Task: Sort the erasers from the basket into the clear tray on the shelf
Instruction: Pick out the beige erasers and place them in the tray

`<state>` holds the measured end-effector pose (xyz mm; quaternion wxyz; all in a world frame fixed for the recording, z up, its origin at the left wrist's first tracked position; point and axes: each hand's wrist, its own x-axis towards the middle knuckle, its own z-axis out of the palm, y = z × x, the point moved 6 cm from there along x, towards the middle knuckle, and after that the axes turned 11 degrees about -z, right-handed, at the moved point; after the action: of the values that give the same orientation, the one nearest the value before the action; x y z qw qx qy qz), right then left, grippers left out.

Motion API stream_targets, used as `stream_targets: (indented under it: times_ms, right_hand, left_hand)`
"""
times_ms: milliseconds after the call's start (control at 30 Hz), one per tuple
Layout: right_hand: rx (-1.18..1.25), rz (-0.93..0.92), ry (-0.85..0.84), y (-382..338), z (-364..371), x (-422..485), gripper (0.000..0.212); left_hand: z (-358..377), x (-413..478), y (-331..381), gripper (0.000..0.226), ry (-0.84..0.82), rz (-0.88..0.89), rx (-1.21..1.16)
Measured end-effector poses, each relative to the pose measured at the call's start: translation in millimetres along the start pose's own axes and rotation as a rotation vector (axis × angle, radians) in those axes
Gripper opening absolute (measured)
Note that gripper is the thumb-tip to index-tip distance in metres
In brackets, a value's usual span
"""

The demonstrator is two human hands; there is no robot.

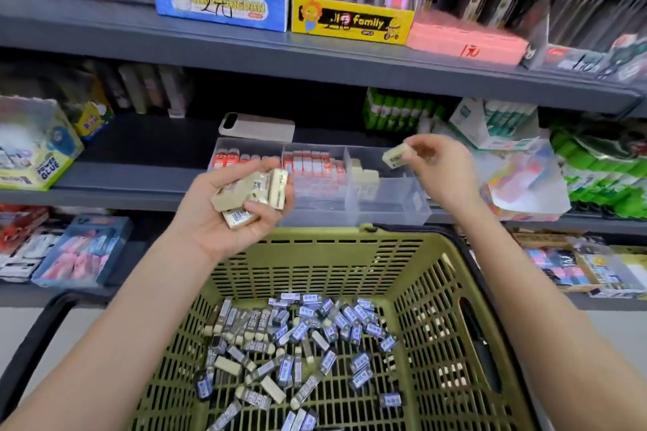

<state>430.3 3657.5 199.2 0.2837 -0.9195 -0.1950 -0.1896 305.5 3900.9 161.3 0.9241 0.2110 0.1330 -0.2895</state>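
A green plastic basket (350,252) below me holds several loose erasers (297,346) in blue and grey sleeves. My left hand (224,213), palm up, holds a bunch of cream erasers (250,192) in curled fingers. My right hand (443,164) pinches one cream eraser (395,155) above the right compartment of the clear tray (388,199) on the middle shelf. That compartment has a few cream erasers (364,177) at its back left. The tray's left and middle compartments hold red-and-white erasers (311,164).
A white phone-like case (257,126) lies behind the tray. Green glue sticks (399,108) and boxes stand at the back right, a crumpled plastic bag (521,185) right of the tray, a glue box (35,147) at left. Blue and yellow display boxes (350,19) sit on the upper shelf.
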Motion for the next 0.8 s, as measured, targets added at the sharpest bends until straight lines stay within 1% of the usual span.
stream_targets:
  times_ms: [67,200,267,400,467,567,633,667,700,733,767,800]
  right_hand:
    - [-0.185,-0.026,-0.050,7.3,16.0,20.4,0.022]
    - [-0.371,-0.057,-0.244,17.8,57.8,40.7,0.027]
    - [-0.395,-0.084,-0.321,19.9,72.2,44.2,0.028]
    - [-0.294,-0.092,-0.498,24.7,91.3,40.1,0.033]
    - [-0.257,-0.066,-0.500,28.3,90.1,39.1,0.037]
    - [-0.286,-0.049,-0.487,24.6,82.6,37.0,0.039]
    - [-0.331,-0.079,-0.420,11.9,71.2,36.4,0.037]
    - [-0.288,-0.109,-0.354,0.7,62.8,35.6,0.034]
    - [-0.171,-0.135,-0.281,-12.7,53.9,33.1,0.032]
    - [0.012,-0.159,-0.228,-28.1,45.3,28.1,0.029]
    - [0.208,-0.194,-0.209,-46.3,37.6,21.3,0.026]
    - [0.338,-0.239,-0.220,-64.1,30.7,13.5,0.025]
  left_hand:
    - [5.3,8.5,3.9,0.035,0.008,0.007,-0.015]
    - [12.1,22.3,7.8,0.042,0.019,0.011,-0.029]
    - [13.4,27.9,8.8,0.044,0.023,0.008,-0.028]
    - [15.8,37.7,7.8,0.053,0.027,-0.012,-0.005]
    - [15.8,42.5,5.9,0.051,0.051,-0.023,0.004]
    - [11.7,48.5,3.9,0.031,0.121,-0.009,0.025]
    - [10.3,51.3,2.6,0.032,0.140,-0.005,0.059]
    - [10.3,52.9,1.9,0.033,0.146,-0.005,0.074]
    - [10.4,54.0,0.9,0.034,0.149,-0.009,0.084]
    - [11.4,55.3,-0.6,0.035,0.148,-0.015,0.091]
    - [12.2,56.5,-2.0,0.037,0.146,-0.022,0.100]
    - [12.9,57.7,-3.4,0.040,0.142,-0.029,0.110]
